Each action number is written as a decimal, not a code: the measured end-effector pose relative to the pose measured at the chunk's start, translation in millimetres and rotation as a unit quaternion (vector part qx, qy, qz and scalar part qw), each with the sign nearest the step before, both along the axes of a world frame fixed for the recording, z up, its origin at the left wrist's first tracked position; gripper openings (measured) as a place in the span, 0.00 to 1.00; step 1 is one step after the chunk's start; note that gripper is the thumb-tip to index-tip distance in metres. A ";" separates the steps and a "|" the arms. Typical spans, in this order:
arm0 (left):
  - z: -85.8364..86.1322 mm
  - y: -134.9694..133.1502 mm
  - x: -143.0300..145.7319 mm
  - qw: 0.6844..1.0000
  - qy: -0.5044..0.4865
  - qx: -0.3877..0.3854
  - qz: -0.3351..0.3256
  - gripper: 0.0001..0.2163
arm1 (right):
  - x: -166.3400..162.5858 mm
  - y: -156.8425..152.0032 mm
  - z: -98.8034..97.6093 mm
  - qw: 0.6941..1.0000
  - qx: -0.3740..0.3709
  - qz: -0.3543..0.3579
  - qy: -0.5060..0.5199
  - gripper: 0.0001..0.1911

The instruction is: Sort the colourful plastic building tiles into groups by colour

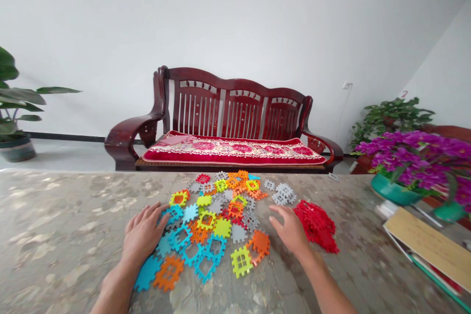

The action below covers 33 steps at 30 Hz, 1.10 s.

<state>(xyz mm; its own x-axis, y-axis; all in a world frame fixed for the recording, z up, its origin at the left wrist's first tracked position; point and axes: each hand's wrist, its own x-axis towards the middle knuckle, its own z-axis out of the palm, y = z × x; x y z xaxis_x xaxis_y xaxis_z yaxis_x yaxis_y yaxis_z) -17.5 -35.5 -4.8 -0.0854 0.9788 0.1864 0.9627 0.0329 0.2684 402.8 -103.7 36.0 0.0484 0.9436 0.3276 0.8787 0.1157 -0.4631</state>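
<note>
Wall (235,19): bright, softly lit
Bench (127,130): glossy highlights
Red pieces (314,223): small glints
Books (430,240): stretched by edge distortion

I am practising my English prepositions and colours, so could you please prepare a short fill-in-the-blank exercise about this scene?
1. Most of the mixed-colour heap lies ____ the left hand and the right hand.
2. The pile just to the right of the right hand is ____ in colour.
3. The flowers in the teal pot are ____.
4. The back of the wooden bench has ____ slatted panels.

Missing words: between; red; purple; three.
</note>
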 end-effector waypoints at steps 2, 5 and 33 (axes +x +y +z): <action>-2.5 0.5 -0.8 1.000 -0.001 0.005 0.002 0.21 | 7.2 34.8 10.4 0.998 -0.009 -0.045 -0.052 0.18; -6.4 1.5 -2.2 1.000 -0.004 0.010 0.003 0.21 | 12.1 84.9 25.5 0.975 -0.097 -0.081 -0.183 0.22; -6.5 1.5 -4.6 1.000 0.017 -0.005 -0.002 0.23 | 90.7 113.8 35.9 0.976 -0.130 -0.122 -0.122 0.28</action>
